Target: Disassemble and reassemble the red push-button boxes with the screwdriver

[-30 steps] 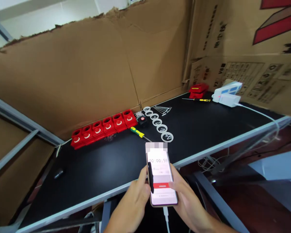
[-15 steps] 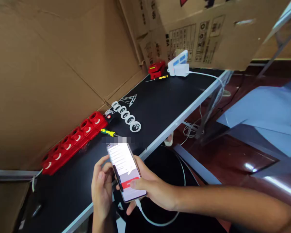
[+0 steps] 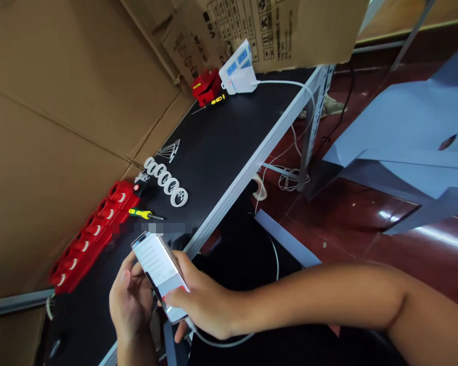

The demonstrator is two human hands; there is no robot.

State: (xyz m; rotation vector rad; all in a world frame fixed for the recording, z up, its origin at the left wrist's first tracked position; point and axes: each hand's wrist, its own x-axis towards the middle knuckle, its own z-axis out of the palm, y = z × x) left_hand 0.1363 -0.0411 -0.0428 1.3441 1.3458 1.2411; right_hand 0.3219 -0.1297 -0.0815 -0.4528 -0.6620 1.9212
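Note:
A smartphone (image 3: 151, 260) with a lit screen lies tilted in my right hand (image 3: 209, 302), whose thumb rests on a red button low on the screen. My left hand (image 3: 130, 302) has its fingers curled against the phone's left edge, with the fingertips partly hidden behind it. A white charging cable (image 3: 229, 344) runs from the bottom of the phone. Just beyond the phone, a yellow-green screwdriver (image 3: 140, 213) lies on the black tabletop (image 3: 221, 147).
Along the cardboard wall stands a red multi-socket block (image 3: 95, 234). Several white rings (image 3: 168, 184) and thin metal pieces (image 3: 171, 150) lie beyond it. A red object (image 3: 206, 87), another screwdriver (image 3: 216, 100) and a white power strip (image 3: 238, 71) sit at the far end. Cables (image 3: 290, 179) lie on the floor.
My view has turned, so the table, the phone and both hands sit further left. The thumb stays over the red button, and both hands keep their place at the phone.

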